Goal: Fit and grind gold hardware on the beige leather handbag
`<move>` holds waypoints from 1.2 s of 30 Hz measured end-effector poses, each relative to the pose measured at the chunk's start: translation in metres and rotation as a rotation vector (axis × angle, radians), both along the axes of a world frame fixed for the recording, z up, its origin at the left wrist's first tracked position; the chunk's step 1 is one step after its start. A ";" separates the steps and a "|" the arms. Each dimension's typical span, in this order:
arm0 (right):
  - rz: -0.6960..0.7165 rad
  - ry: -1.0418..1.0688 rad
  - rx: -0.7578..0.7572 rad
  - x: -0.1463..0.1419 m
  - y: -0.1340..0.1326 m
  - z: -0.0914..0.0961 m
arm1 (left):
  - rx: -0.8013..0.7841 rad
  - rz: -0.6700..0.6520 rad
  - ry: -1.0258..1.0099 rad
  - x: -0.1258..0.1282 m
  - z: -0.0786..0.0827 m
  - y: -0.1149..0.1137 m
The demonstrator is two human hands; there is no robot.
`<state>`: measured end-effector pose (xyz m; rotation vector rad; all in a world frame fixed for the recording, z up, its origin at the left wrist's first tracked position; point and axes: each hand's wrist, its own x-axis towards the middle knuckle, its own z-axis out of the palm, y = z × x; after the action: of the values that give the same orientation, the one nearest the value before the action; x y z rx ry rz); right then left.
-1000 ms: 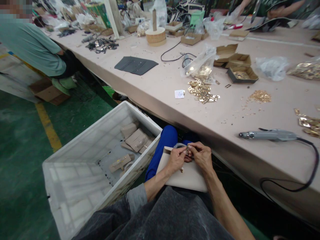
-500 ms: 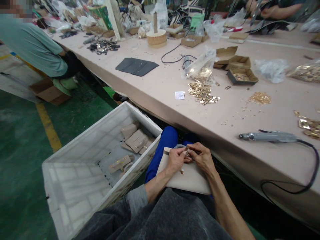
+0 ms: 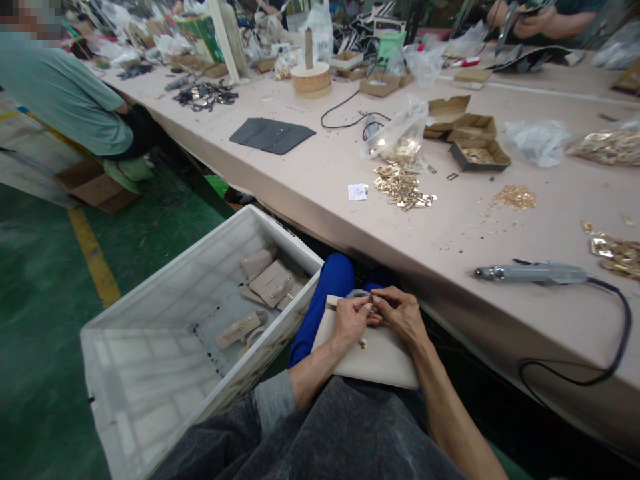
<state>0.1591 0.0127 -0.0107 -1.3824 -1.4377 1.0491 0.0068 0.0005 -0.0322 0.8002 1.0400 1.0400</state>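
The beige panel [image 3: 385, 363] lies across the person's blue trousers [image 3: 334, 277]. Over the panel's far part, the left hand [image 3: 351, 320] and the right hand [image 3: 406, 317] meet, each pinching with thumb and fingertips at what looks like one small piece [image 3: 371, 302] (the fingers hide most of it, so its shape is hard to tell). A gold fitting [image 3: 363, 345] sits on the panel's face, just nearer the body than the fingers.

For such fine handling, I would keep both wrists low against the panel, let one hand steady the piece while the other turns it, and press lightly so the beige surface is not scratched. Working above the panel should also help catch a dropped part.

Left of the panel stands a white crate [image 3: 150, 373]; beyond it, on the table [image 3: 320, 183], are gold parts [image 3: 403, 187], with an electric screwdriver [image 3: 533, 272] to its right.
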 end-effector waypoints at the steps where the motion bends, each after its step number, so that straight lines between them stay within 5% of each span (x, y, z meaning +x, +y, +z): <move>1: -0.015 0.002 -0.013 -0.001 0.001 0.000 | 0.005 -0.001 0.004 0.000 0.000 0.000; 10: -0.046 0.047 -0.023 -0.005 0.007 -0.003 | -0.093 -0.036 -0.198 -0.008 0.012 0.003; 36: -0.043 0.052 0.067 -0.008 0.001 -0.001 | -0.032 0.022 -0.138 -0.004 0.002 0.000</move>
<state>0.1509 0.0138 -0.0113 -1.3237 -1.3866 0.9940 0.0027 0.0005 -0.0305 0.6830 0.9471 1.0798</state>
